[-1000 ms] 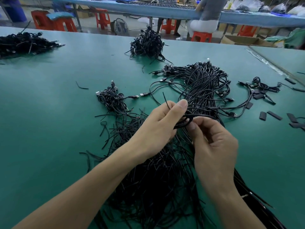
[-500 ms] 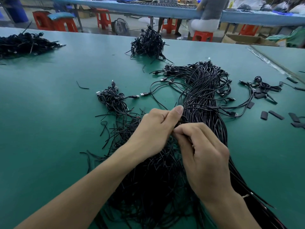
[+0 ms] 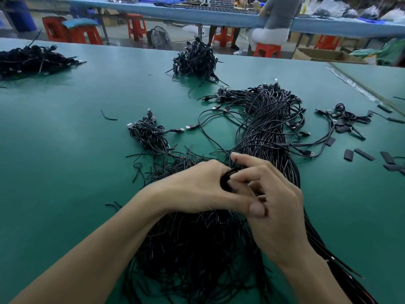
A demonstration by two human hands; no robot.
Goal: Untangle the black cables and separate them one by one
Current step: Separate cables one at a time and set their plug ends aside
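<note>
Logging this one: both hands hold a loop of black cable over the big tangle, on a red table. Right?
Not quite: the table is green, not red, as the head view shows. The left hand and right hand do hold a loop of black cable over the big tangle.

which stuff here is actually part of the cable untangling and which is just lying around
In the job: left hand and right hand pinching a cable loop; cable tangle under them.

Lying about: far cable pile, left cable pile, short black pieces, red stools, fan.
</note>
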